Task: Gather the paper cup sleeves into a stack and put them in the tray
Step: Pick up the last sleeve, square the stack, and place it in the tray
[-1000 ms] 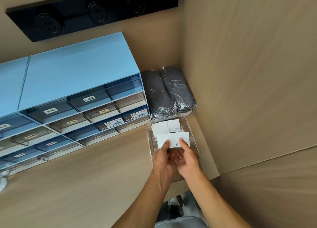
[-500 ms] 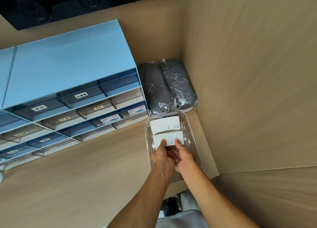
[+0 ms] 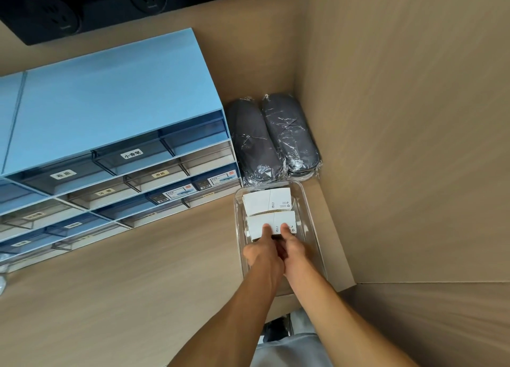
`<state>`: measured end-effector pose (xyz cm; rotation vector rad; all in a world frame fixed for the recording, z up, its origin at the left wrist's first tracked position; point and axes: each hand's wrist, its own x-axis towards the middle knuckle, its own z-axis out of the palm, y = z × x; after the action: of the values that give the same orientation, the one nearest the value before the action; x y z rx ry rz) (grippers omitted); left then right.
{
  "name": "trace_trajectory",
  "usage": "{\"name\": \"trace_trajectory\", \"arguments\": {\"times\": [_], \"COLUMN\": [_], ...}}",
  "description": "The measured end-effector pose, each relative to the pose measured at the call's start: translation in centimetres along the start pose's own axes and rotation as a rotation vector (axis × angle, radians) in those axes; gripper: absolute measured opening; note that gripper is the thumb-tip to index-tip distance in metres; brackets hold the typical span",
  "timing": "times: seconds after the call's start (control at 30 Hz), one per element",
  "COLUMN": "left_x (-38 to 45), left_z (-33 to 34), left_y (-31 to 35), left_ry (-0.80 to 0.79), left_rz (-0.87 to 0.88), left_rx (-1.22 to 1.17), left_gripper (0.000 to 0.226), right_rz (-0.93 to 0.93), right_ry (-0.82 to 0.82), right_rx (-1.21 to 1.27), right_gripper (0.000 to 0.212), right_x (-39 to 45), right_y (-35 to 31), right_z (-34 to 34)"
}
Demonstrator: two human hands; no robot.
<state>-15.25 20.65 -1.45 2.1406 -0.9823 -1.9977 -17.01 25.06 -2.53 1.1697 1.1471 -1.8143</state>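
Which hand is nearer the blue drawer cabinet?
Left. The left hand is on the side of the clear tray facing the blue drawer cabinet; the right hand sits beside it, farther away. Both hold the nearer sleeve stack.

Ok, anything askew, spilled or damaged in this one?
Nothing stands out. Two stacks of white cup sleeves lie flat in the clear tray: the far stack and the near stack, which both hands, left and right, grip with thumbs on top. No spill or damage is visible.
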Motion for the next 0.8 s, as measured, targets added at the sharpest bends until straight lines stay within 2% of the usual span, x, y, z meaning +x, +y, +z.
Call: {"name": "trace_trajectory", "arguments": {"times": [0.17,0.43,0.6,0.8], "left_x": [0.41,0.66,0.6,0.33], "left_z": [-0.14,-0.26,-0.39,-0.61], "left_y": [-0.25,-0.32,-0.46,-0.32], "left_ry": [-0.022,-0.021,-0.03,-0.053], "left_rz": [0.048,0.064,0.079,0.055], "left_rx": [0.063,0.09,0.105,0.097], "left_gripper": [0.056,0.047,0.041,0.048], "right_rz": [-0.036,-0.172,-0.243,-0.267], "right_ry": [0.016,0.118,0.127,0.103], "right_rx": [-0.106,-0.254,-0.306,-0.298], "right_gripper": [0.054,0.042,0.034,0.04], "right_x": [0.19,0.68,0.53,-0.08], "right_y": [-0.08,-0.17,0.11,0.16], "right_z": [-0.1,-0.63,-0.72,-0.88]}}
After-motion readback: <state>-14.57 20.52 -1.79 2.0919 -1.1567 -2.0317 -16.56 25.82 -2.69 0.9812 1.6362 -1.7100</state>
